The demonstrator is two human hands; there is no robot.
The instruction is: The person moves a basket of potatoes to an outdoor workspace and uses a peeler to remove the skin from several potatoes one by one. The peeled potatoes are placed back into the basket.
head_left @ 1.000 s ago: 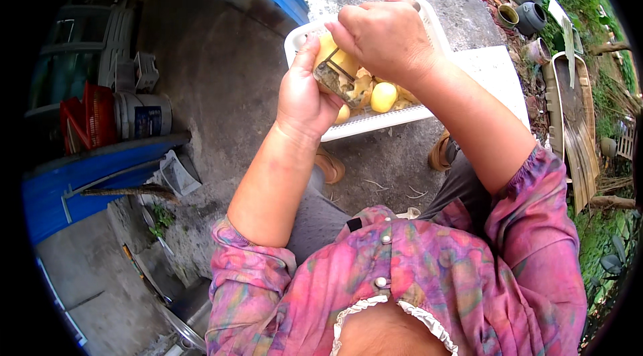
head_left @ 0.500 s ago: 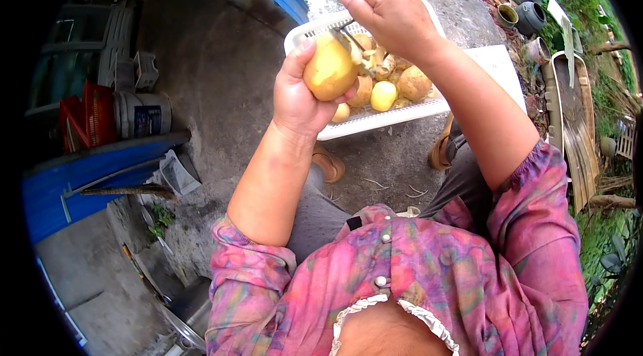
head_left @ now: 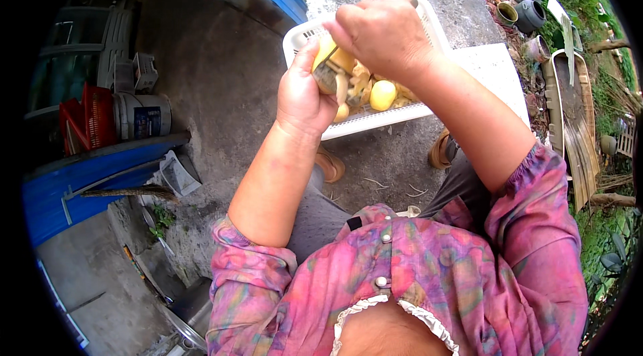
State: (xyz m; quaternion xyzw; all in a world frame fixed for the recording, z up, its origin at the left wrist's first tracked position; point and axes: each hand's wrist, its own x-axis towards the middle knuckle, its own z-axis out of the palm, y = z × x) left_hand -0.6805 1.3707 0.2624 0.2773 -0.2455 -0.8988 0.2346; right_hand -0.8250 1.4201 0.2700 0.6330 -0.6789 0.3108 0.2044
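Note:
A peeled yellow potato (head_left: 343,59) sits in my left hand (head_left: 301,95), its fingers wrapped round the side and underside. My right hand (head_left: 388,34) is closed on a peeler (head_left: 327,77), whose blurred metal end lies against the near side of the potato. Strips of peel hang by the blade. Beneath both hands stands a white plastic basket (head_left: 375,119). Inside it are a small peeled potato (head_left: 383,95), loose peelings (head_left: 360,81) and more potatoes, now largely hidden by my right hand and forearm.
The basket stands on a white flat surface (head_left: 499,75) in front of my legs. To the left are a red crate (head_left: 98,115), a white bucket (head_left: 149,115) and a blue panel (head_left: 60,182). Pots (head_left: 530,18) and a long trough (head_left: 573,115) line the right side.
My right hand has come down and left with the peeler, over the potato. The potato has turned in my left hand, and my right hand now hides more of the basket's contents.

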